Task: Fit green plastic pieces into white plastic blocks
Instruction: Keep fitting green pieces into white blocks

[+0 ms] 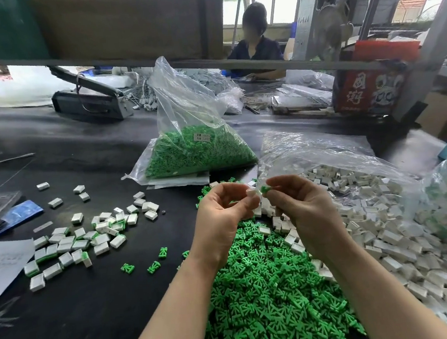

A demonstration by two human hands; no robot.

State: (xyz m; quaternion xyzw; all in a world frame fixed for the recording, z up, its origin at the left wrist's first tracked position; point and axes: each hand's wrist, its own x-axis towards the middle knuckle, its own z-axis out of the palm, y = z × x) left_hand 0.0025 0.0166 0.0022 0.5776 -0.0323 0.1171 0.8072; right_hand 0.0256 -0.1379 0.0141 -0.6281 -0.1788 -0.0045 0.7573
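Dozens of finished blocks [68, 244], white with a green edge showing, lie scattered toward the left edge of the black table [93, 305]; that is the work done so far, and by my judgement it is a small share. Far more remains: a heap of loose green pieces [269, 288] runs to the near edge, a spill of empty white blocks [380, 225] covers the right side out of a clear bag, and a sealed bag of green pieces [196, 150] sits unopened toward the middle. Above the green heap, the left hand [221, 213] pinches one white block [251, 193] at its fingertips, and the right hand [302, 205] pinches one green piece [264, 189] just beside the block's open end, not yet pushed in
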